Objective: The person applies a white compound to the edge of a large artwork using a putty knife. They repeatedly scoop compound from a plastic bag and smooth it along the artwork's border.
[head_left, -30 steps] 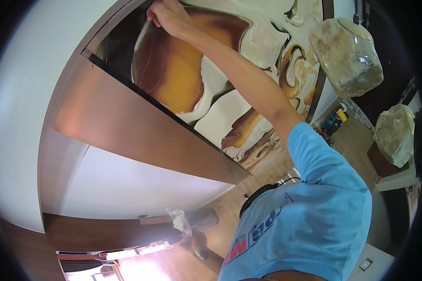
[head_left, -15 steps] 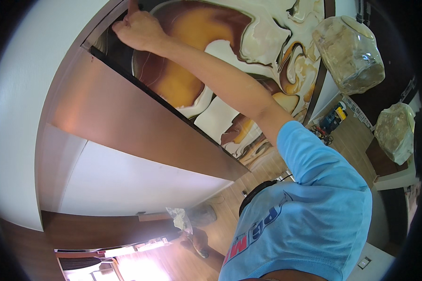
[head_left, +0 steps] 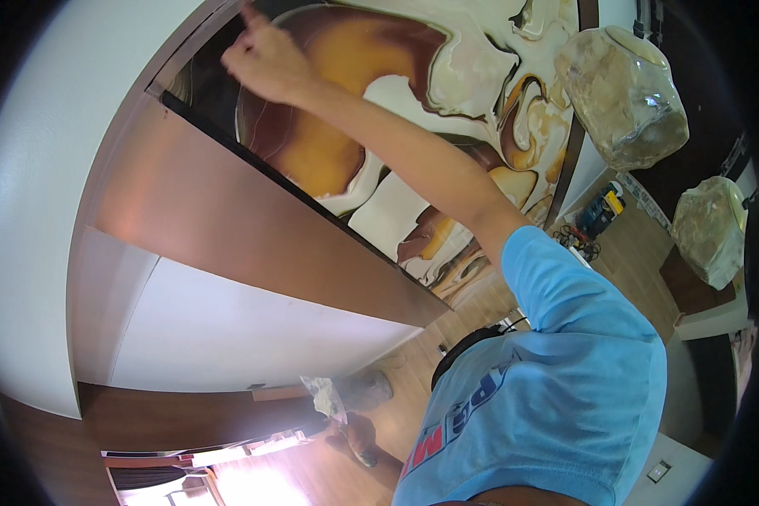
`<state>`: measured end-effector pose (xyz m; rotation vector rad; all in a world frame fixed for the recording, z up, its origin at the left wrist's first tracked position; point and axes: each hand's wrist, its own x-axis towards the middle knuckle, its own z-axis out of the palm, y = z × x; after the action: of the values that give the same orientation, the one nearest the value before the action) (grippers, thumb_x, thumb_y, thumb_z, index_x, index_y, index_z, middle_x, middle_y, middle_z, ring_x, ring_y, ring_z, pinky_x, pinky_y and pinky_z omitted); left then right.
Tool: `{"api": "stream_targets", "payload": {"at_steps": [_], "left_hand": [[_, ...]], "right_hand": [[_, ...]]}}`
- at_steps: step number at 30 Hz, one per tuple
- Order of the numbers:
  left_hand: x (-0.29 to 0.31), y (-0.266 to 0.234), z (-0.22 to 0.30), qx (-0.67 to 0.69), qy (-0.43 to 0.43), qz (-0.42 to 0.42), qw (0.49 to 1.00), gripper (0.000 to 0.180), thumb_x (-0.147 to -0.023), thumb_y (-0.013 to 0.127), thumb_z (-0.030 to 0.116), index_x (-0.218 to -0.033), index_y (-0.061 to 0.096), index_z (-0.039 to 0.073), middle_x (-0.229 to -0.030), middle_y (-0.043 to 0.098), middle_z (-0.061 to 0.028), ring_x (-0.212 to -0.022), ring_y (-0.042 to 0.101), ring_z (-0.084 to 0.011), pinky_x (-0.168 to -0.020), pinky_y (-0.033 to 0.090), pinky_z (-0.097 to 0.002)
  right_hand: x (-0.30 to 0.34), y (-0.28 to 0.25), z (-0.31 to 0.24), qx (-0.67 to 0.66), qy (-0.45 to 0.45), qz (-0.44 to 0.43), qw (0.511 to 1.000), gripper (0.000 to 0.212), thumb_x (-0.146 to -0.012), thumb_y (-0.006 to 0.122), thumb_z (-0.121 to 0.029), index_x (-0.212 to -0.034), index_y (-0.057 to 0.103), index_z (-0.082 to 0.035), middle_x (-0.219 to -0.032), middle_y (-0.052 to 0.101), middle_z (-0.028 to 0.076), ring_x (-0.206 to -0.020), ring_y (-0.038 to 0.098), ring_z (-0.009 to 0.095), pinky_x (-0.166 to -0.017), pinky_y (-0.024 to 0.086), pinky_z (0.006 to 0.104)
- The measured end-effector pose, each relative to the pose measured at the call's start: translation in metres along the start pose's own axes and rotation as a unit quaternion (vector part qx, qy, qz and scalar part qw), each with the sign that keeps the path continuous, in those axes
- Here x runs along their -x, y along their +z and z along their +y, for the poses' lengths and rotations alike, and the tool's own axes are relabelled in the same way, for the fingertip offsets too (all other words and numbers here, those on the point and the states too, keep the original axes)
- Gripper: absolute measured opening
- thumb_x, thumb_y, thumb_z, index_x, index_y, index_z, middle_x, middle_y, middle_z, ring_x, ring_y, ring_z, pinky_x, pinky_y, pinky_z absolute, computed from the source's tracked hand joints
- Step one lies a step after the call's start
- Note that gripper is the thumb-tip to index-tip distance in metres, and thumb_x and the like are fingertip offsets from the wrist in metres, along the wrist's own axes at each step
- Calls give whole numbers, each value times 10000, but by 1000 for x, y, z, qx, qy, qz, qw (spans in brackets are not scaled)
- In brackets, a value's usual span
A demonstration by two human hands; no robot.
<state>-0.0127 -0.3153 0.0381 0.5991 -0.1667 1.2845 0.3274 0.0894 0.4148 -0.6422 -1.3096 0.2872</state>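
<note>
My right hand (head_left: 270,61) is raised at the upper left, at the end of a bare arm in a light blue sleeve. Its index finger points up near the metal edge strip (head_left: 185,52) of a glossy marbled panel (head_left: 325,152); the other fingers curl, and I see nothing held. Whether the fingertip touches the strip I cannot tell. Low down, in shadow, my left hand (head_left: 361,437) is closed on a crumpled whitish sheet (head_left: 323,398), plastic or cloth. A black bar (head_left: 253,156) borders the marbled panel.
Beside the marbled panel runs a coppery panel (head_left: 253,228) with a white panel (head_left: 219,333) below. Two wrapped-looking glass lamps (head_left: 624,97) hang at right. A blue and yellow tool bag (head_left: 600,211) stands on the wood floor. A grey container (head_left: 371,390) is near my left hand.
My right hand has shifted slightly right and down, a little away from the corner of the metal strip. My left hand and the whitish sheet look nearly the same.
</note>
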Motion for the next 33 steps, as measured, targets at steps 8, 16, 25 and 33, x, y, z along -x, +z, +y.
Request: {"api": "stream_targets", "payload": {"at_steps": [8, 16, 25, 33], "left_hand": [[5, -22, 10, 78, -56, 31, 995, 774, -1013, 695, 433, -1484, 401, -107, -656, 529, -77, -423, 500, -102, -372, 444, -222], [21, -50, 4, 136, 62, 57, 987, 761, -1000, 704, 453, -1443, 426, -101, -676, 532, -82, -417, 485, -103, -363, 429, -217], [8, -5, -5, -51, -13, 52, 997, 818, -1003, 685, 489, -1499, 363, -76, -607, 490, -38, -416, 477, -101, -353, 412, -229], [-2, -9, 7, -166, -31, 91, 982, 855, -981, 674, 572, -1464, 376, -68, -625, 538, -35, -426, 519, -126, -351, 427, -255]], "right_hand": [[-69, -56, 41, 63, -3, 23, 998, 438, -953, 562, -313, -1141, 643, 74, -874, 676, 326, -910, 692, 497, -857, 518, 560], [-63, 7, 25, 110, -35, 40, 993, 536, -900, 630, -357, -1279, 665, 21, -1134, 716, 290, -1098, 686, 435, -980, 548, 480], [-17, 54, -45, 112, 76, -97, 986, 1035, -885, 668, -344, -1559, 101, 202, -1222, 684, 340, -1195, 669, 421, -1044, 535, 438], [49, 29, -29, -57, -8, -325, 944, 734, -966, 594, -392, -1548, 428, 25, -1185, 729, 182, -1008, 706, 311, -893, 563, 408]]}}
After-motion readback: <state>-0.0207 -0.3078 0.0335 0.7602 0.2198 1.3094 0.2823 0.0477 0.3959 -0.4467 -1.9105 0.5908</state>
